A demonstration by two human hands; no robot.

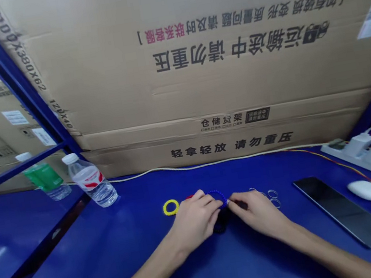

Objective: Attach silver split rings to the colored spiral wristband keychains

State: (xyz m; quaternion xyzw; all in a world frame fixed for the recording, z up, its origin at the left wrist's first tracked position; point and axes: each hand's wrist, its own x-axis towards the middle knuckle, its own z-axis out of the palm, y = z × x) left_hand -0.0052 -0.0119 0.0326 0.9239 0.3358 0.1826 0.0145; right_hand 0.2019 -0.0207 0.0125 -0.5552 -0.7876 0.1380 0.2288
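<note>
A yellow beaded ring (165,208) lies on the counter (144,232); a person's left hand (194,219) grips a blue beaded ring (223,197) in its fingers. At that ring's right edge, the right hand's (258,210) hold cannot be told; metal rings (274,198) lie beyond. A firm left grip should help.

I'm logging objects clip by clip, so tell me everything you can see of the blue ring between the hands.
The blue ring is a thin loop with a bumpy, beaded-looking outline, perhaps plastic. Whether it touches the blue tabletop is unclear. The left hand grips its left part, hiding some of it; the right hand is at its right edge, contact too small to confirm.
</note>
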